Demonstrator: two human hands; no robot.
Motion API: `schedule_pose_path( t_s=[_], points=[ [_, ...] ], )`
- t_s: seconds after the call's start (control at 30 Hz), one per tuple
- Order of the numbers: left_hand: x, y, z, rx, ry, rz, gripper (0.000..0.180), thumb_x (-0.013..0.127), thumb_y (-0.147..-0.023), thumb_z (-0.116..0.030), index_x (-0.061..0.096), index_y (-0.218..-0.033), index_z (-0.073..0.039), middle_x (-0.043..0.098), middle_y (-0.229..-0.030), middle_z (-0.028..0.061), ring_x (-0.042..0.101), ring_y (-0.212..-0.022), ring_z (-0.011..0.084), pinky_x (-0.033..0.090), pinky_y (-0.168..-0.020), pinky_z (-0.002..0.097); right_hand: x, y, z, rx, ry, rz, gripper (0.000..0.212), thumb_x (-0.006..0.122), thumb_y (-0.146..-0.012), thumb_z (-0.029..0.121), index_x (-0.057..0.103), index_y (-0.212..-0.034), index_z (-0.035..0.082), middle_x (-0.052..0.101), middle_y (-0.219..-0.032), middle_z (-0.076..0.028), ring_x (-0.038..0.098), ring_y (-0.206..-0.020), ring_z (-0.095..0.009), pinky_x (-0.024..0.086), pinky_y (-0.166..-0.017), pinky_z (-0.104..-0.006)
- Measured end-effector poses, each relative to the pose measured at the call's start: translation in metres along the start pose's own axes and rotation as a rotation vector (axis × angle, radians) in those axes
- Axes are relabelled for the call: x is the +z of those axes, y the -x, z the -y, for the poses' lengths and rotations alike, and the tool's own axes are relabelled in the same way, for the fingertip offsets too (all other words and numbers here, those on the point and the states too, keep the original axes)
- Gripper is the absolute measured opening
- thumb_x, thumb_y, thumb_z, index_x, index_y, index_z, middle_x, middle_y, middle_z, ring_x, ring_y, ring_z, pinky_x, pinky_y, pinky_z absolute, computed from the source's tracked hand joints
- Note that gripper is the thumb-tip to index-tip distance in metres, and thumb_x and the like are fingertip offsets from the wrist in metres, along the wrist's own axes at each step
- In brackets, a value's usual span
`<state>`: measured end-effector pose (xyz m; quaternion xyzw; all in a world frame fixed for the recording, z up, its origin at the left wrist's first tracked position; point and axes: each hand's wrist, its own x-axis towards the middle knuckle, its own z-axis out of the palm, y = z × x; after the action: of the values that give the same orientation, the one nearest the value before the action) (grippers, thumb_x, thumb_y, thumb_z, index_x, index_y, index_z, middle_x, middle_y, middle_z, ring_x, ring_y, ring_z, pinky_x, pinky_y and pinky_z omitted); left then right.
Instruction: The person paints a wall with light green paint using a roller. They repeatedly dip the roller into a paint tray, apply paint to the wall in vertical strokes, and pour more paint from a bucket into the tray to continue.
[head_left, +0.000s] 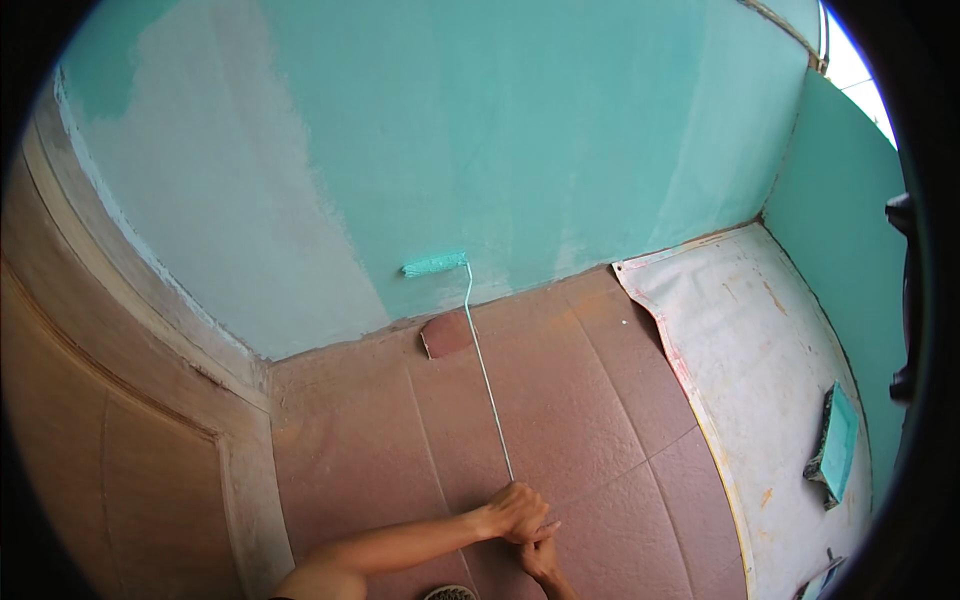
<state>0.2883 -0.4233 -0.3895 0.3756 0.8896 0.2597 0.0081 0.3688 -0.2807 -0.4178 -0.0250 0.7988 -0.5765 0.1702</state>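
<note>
My left hand (513,510) is wrapped round the near end of a long-handled paint roller. Just below and to its right, my right hand (540,553) is closed at the same handle, which is hidden by the fingers of both hands. From there the thin rod runs up to the turquoise-coated roller sleeve (434,265), which is against the lower part of the wall (480,130). Turquoise paint covers most of that wall; a pale grey patch (225,180) shows on its left.
Brown tiles (540,400) cover the floor, with a loose reddish tile piece (447,336) near the wall. A stained pale sheet (745,330) lies at right, bearing a paint tray (838,440). A wooden door (110,440) stands left. Part of a shoe (450,593) shows below.
</note>
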Motion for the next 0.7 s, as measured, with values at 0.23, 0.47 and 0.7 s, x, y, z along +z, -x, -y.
schedule_pose_path(
  t_s=[0.23, 0.47, 0.7],
  points=[
    [0.014, 0.000, -0.004, -0.036, 0.068, -0.023, 0.068, 0.047, -0.088, -0.053, 0.048, -0.046, 0.000, 0.039, -0.039, 0.0131, 0.041, -0.034, 0.0218, 0.032, -0.035, 0.0399, -0.005, 0.004, -0.007, 0.075, 0.068, 0.000, 0.034, 0.047, -0.094, 0.027, 0.059, -0.088, -0.005, 0.061, -0.072, -0.021, 0.062, -0.068, -0.029, 0.047, -0.061, -0.0414],
    [0.011, 0.000, -0.009, -0.037, 0.095, -0.084, 0.069, 0.047, -0.087, -0.054, 0.050, -0.047, 0.003, 0.042, -0.040, 0.0172, 0.045, -0.034, 0.0258, 0.035, -0.035, 0.0424, -0.005, 0.009, -0.007, 0.060, 0.078, -0.034, 0.038, 0.046, -0.094, 0.028, 0.060, -0.091, -0.008, 0.063, -0.075, -0.028, 0.067, -0.073, -0.036, 0.049, -0.062, -0.0435],
    [0.022, 0.004, -0.006, -0.057, 0.155, -0.001, 0.073, 0.044, -0.089, -0.056, 0.051, -0.047, 0.002, 0.043, -0.041, 0.0189, 0.045, -0.033, 0.0298, 0.033, -0.034, 0.0432, -0.006, 0.010, -0.019, 0.187, 0.104, 0.030, 0.040, 0.047, -0.094, 0.029, 0.060, -0.090, -0.009, 0.063, -0.072, -0.027, 0.067, -0.071, -0.033, 0.049, -0.061, -0.0430]
  ],
)
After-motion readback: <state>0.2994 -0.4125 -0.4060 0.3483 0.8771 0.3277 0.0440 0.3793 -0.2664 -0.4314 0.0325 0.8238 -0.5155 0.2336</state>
